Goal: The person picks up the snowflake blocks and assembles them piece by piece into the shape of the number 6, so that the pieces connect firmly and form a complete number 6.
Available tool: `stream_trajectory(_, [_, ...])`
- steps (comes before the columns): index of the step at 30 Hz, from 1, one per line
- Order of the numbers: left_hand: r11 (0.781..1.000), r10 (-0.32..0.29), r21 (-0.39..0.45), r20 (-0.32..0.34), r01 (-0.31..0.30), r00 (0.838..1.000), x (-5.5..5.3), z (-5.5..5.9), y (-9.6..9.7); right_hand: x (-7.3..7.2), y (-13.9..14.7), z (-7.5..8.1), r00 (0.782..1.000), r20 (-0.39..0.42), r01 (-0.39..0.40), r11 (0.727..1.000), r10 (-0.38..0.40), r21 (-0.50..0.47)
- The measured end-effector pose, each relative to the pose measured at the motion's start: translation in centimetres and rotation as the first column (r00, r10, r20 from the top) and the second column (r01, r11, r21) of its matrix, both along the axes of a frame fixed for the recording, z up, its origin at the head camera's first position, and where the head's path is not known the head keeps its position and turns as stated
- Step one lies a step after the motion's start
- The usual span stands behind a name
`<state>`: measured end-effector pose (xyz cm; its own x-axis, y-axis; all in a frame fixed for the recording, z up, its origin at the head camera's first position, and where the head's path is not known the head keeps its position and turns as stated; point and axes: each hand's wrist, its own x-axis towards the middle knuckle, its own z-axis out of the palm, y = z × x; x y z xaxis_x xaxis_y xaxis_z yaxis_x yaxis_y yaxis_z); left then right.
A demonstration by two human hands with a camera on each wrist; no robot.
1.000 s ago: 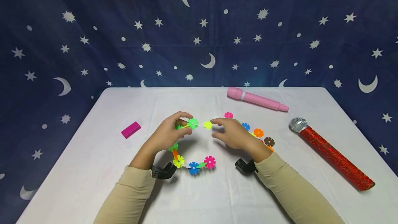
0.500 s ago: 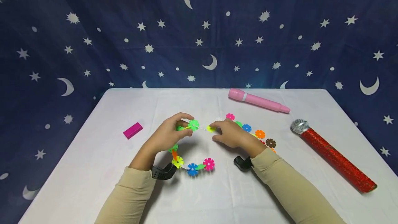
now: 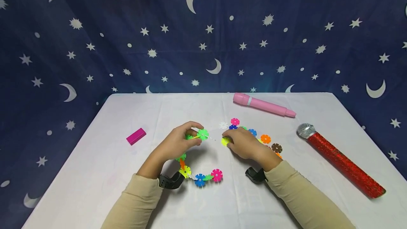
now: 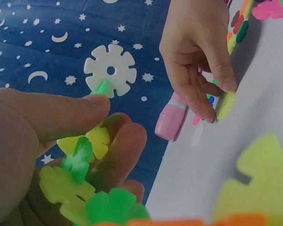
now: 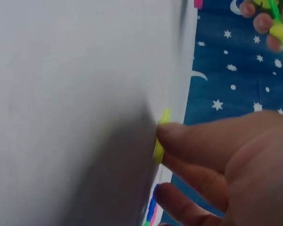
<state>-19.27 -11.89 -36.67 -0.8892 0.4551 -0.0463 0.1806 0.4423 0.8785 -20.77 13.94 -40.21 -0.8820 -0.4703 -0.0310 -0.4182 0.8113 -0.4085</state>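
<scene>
My left hand (image 3: 176,142) pinches a chain of interlocking notched plastic discs between thumb and fingers. A green disc (image 3: 202,134) shows at the fingertips, and a white disc (image 4: 96,66) is slotted onto the chain's end beyond the thumb. The rest of the chain curves down below the hand, through a yellow disc (image 3: 185,171) and a blue disc (image 3: 200,180) to a pink disc (image 3: 217,175). My right hand (image 3: 246,142) pinches a loose yellow disc (image 3: 225,141) close to the tabletop, apart from the chain. Its fingers partly cover that disc.
Loose discs, including an orange disc (image 3: 265,139) and a brown disc (image 3: 277,148), lie around the right hand, some hidden beneath it. Behind is a pink microphone-like toy (image 3: 264,105). A red glittery microphone (image 3: 343,163) lies at right, a magenta block (image 3: 136,136) at left.
The right hand has moved right and nearer the person with the yellow disc, widening the gap from the chain's white end. The left hand keeps its hold, shifting only slightly in view.
</scene>
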Motion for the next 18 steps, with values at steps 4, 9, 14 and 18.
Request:
stream_trajectory(4, [1.0,-0.012,-0.004,-0.003,0.012,1.0,0.1,0.0,0.2,0.3,-0.2,-0.3,1.0,-0.028,-0.004,1.0,0.005,0.013])
stream_trajectory(9, [1.0,0.0,0.009,-0.012,0.0,1.0,0.2,-0.2,0.4,0.6,0.3,-0.3,1.0,0.007,0.027,0.996,-0.026,-0.084])
stream_trajectory(14, [1.0,0.014,0.014,-0.047,-0.013,0.999,0.3,-0.3,0.9,1.3,1.2,0.2,0.995,0.044,0.098,0.948,-0.089,-0.302])
stream_trajectory(18, [1.0,0.014,-0.001,-0.089,-0.014,0.996,0.4,-0.3,1.0,2.1,1.3,1.3,0.988,0.128,0.146,0.821,-0.089,-0.551])
